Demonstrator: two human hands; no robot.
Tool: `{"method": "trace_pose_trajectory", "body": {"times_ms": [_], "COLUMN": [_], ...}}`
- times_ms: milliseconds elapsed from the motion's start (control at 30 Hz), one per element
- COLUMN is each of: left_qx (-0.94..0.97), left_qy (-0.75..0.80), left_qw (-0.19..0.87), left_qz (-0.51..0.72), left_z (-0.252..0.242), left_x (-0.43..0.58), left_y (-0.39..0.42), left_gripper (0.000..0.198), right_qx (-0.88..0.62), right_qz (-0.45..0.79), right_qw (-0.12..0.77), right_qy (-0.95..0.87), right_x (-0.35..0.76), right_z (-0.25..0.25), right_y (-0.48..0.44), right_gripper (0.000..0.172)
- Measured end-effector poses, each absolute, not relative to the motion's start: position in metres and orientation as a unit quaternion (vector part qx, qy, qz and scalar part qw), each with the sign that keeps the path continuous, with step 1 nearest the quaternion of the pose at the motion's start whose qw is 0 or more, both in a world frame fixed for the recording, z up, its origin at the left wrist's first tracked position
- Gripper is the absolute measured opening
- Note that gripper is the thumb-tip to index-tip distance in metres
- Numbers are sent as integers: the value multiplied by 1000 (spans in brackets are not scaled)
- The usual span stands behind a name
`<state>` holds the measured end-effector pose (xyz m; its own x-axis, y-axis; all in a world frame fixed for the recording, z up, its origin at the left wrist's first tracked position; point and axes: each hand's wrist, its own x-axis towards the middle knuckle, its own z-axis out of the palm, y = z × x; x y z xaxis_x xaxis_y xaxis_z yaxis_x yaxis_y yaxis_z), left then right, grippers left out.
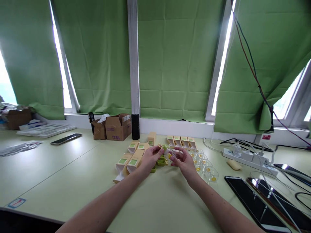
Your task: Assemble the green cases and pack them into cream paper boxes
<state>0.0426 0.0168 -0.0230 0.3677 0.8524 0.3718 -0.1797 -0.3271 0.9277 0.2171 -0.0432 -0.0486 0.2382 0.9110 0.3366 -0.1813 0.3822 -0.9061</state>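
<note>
Nearest me on the pale green tabletop [80, 181], at four o'clock from the hands, a black-screened, white-framed flat tablet [252, 200] lies slanted. Further in, the person's left hand [152, 156] has its grip pinched on a small green-and-white piece [166, 149], held up over the tabletop. The right hand [185, 160] meets it there, its grip closed by the fingertips on a clear plastic piece [172, 152]; whether the two pieces touch, I can't tell. Just below the fingers, at six o'clock, sits a small olive-green open container [161, 161]. Clear plastic cups with yellow centres [206, 165] cluster at four o'clock, and cream cardboard boxes with green squares [128, 161] lie at eight. A long white power strip [250, 160] runs at three. Farther off, four similar cream boxes [181, 142] line up at one o'clock; at eleven stand a black cylinder [135, 127] and an open brown carton [118, 128]. Green fabric blinds [179, 58] hang behind at twelve.
</note>
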Motion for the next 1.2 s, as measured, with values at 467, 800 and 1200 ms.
{"method": "trace_pose_trajectory", "body": {"times_ms": [467, 800, 1200], "left_qx": [666, 671, 693], "left_qy": [234, 242, 263], "left_qw": [520, 510, 475], "left_qz": [480, 481, 475], "left_z": [-19, -20, -28], "left_x": [42, 41, 42], "left_y": [7, 5, 14], "left_gripper": [49, 48, 47], "right_qx": [-385, -389, -380], "right_qz": [403, 414, 415], "right_qw": [687, 681, 663], "right_qy": [-466, -462, -494], "right_x": [213, 212, 212], "right_z": [-44, -44, -43], "right_y": [-51, -53, -56], "right_gripper": [72, 73, 69]}}
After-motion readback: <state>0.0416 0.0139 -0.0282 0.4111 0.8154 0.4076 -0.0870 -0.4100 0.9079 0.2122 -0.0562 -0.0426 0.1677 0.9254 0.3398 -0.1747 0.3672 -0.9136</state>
